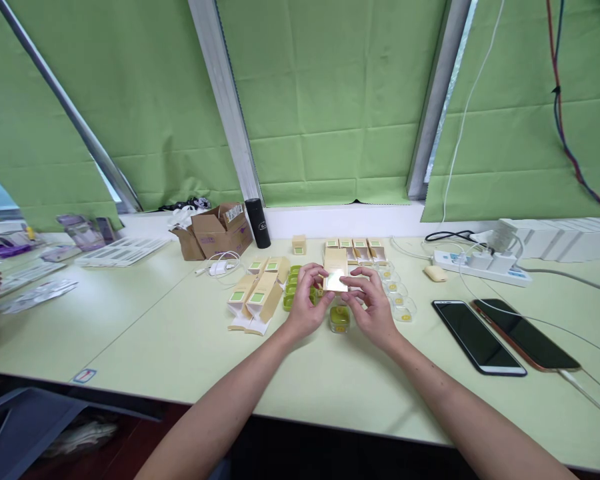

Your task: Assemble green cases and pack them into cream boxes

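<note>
Both hands are clamped on a cream carton (335, 261), held up above the counter (155, 333) midway between its near and far edges. The left hand (306, 300) grips the carton's left side between thumb and fingers; the right hand (369, 303) pinches its right side, fingertips over the bright lower part of the front. Just below, on the near-edge side, a squat jar (339, 319) with a green lid stands on the counter.

Beside the left hand sits a cluster of green containers (290, 301), partly hidden by that hand. Farther left, several larger cartons (265, 297) lie side by side, white flaps toward the near edge. Beside the right hand, clear containers (403, 313) run in a line toward the far edge, near a row of cartons (362, 252). A small box (299, 245) stands alone by the far edge, with a black bottle (257, 223) and an open cardboard box (215, 232) to its left. Toward the right end of the counter lie two phones (480, 337), nearer the near edge than a white power strip (480, 265).
</note>
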